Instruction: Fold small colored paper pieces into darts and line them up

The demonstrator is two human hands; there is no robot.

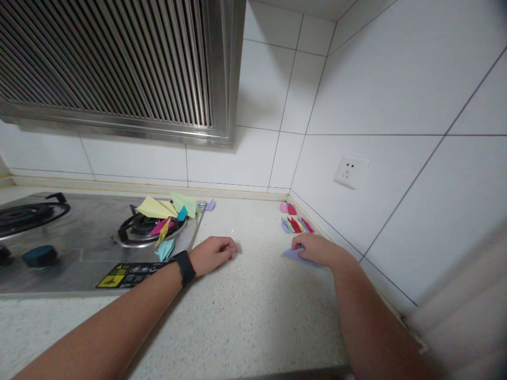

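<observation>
My right hand [315, 249] pinches a lavender folded paper [295, 255], a flat pointed shape like a paper plane, low over the counter. Just beyond it lies a row of narrow folded papers [296, 225] in lavender, yellow and red. Behind that row sit small pink and red folded papers [288, 208] near the wall. My left hand [212, 254], with a black band on its wrist, rests on the counter with its fingers loosely curled and nothing visible in them. To its left, a light blue folded paper [165, 249] lies on the stove's edge.
The steel gas stove [91, 232] fills the left side. Yellow folded paper [156, 207], pale green paper [185, 203] and a magenta piece [161, 227] lie over its right burner. A range hood [222, 119] hangs above. On the right tiled wall is a socket [351, 172].
</observation>
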